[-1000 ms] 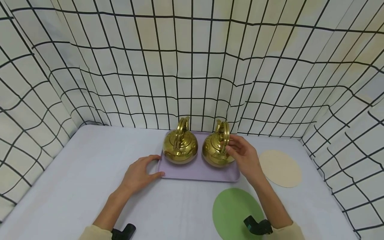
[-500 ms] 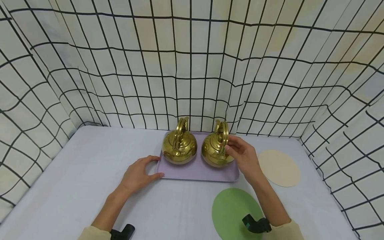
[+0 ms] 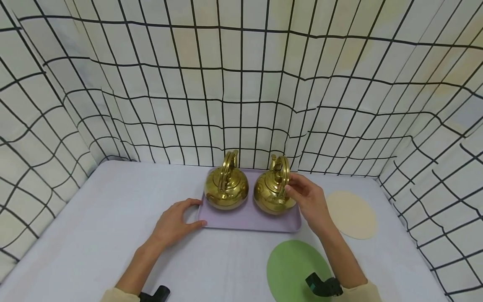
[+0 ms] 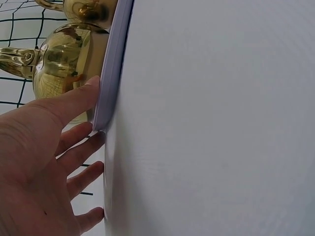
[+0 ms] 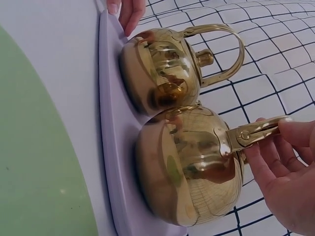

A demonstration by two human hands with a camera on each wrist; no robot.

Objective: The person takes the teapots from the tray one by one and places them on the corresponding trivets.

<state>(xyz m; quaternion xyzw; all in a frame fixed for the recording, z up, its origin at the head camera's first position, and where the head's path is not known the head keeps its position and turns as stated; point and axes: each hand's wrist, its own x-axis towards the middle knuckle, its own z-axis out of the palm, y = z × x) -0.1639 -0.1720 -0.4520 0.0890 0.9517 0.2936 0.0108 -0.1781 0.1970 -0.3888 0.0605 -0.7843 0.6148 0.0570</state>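
Note:
Two round, shiny brass teapots with arched handles stand side by side on a lilac rectangular tray point(image 3: 245, 221). My right hand point(image 3: 312, 203) pinches the raised handle point(image 5: 258, 132) of the right teapot point(image 3: 272, 198) between thumb and fingers. That teapot rests on the tray, as the right wrist view shows. To its left is the other teapot point(image 3: 226, 191), its handle point(image 5: 236, 59) upright and untouched. At the tray's left end lies my left hand point(image 4: 39, 157), fingers spread and fairly straight. Its thumb touches the rim and the fingertips reach down around the corner.
A green round mat point(image 3: 294, 268) lies in front of the tray, under the right forearm. Further right is a cream round mat point(image 3: 352, 214). A white cloth point(image 3: 113, 218) covers the table. Walls with a black grid point(image 3: 241, 84) rise close behind the teapots and at both sides.
The head view has tilted slightly, so everything sits a little lower in it. Both hands, the teapots and the tray keep their places relative to each other.

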